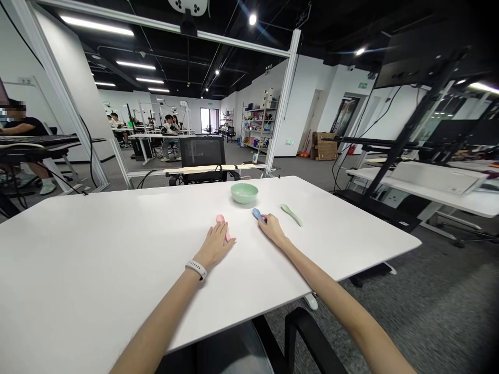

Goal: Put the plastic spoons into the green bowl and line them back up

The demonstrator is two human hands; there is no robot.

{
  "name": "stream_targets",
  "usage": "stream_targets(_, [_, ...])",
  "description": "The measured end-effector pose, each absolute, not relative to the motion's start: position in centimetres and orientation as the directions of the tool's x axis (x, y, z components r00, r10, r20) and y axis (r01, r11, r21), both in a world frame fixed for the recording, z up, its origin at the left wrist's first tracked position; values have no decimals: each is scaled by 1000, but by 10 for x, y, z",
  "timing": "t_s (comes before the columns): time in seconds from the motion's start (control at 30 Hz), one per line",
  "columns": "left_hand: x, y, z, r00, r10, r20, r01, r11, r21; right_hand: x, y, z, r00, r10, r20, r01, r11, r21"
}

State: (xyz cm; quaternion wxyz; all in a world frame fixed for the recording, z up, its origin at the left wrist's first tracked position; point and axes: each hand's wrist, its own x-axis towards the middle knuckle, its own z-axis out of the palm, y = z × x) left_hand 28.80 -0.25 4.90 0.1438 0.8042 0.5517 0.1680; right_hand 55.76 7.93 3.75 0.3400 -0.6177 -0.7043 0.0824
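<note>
My left hand (215,243), a white band on its wrist, lies flat on the white table (117,244) with fingers stretched over the handle of a pink spoon (220,219). My right hand (272,229) curls its fingers around the handle of a blue spoon (257,213), whose bowl sticks out toward the far side. A green spoon (291,214) lies loose just right of that hand. Beyond both hands stands a pale green bowl (244,192).
A black office chair (202,156) stands behind the table's far edge. Another chair's black arm (307,337) shows below the near edge. A white desk with black stands (429,182) fills the right. People sit at desks at the far left and in the background.
</note>
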Motion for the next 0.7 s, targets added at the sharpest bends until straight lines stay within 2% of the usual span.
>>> stream_targets(0.7, [289,-4,50,336,932,134,841,-361,403,557,78,39,25,929,369,790,208,-577])
